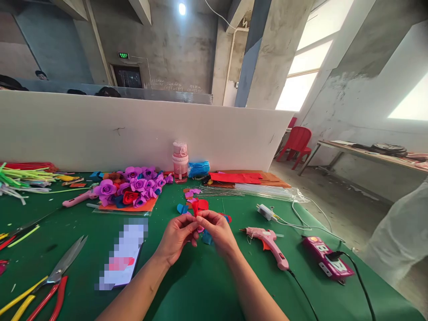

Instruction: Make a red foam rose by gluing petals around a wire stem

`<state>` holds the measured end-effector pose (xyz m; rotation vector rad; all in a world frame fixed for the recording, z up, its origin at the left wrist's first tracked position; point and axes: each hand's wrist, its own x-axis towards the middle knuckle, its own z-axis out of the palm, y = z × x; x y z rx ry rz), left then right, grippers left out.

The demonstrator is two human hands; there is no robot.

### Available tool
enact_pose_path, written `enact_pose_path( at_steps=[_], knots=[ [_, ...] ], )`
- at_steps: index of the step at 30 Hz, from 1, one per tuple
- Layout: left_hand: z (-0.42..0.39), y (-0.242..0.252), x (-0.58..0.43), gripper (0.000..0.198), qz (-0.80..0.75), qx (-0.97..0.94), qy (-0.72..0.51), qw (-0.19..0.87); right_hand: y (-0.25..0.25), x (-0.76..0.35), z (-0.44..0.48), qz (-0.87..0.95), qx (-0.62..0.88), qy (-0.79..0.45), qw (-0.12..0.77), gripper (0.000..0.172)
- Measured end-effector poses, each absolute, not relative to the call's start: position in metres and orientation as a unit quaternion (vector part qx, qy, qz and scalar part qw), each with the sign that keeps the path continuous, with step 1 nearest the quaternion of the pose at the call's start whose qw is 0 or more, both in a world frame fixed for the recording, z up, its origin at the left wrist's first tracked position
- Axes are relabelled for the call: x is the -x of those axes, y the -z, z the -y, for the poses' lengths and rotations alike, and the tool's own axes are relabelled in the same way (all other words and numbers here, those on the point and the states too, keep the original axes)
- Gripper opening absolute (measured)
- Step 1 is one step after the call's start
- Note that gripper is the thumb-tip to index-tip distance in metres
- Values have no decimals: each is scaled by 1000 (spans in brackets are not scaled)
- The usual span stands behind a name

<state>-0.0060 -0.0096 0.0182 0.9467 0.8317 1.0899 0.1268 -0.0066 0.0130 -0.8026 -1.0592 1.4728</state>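
Over the near middle of the green table [200,285], the left hand [177,238] and right hand [219,229] touched fingertip to fingertip, both pinching a red foam piece [195,207] that stood upright just above the fingers, its long axis vertical, equally close to either hand.

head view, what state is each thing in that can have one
left hand, pinching the red foam piece
right hand, pinching the red foam piece from the other side
glue gun, lying on its side, cord attached, not held
scissors, lying flat, blades shut
bottle, upright, lid shut
power strip, lying flat, one black plug in
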Motion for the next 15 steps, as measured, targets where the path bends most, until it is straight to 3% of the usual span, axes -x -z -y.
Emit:
enact_pose_path(
  at_steps=[5, 11, 15],
  knots=[
    [7, -15, 6, 27, -373, -422, -480, 672, -13, -122, 5, 433, 344, -610, 568, 28],
    [6, -16, 7, 33, -429, -375, -501, 652, -8, -112, 0, 306, 381, -512, 707, 41],
    [-2, -15, 12, 28, -465, -397, -474, 633, -4, -103, -1, 272, 394, -468, 743, 37]
  ],
)
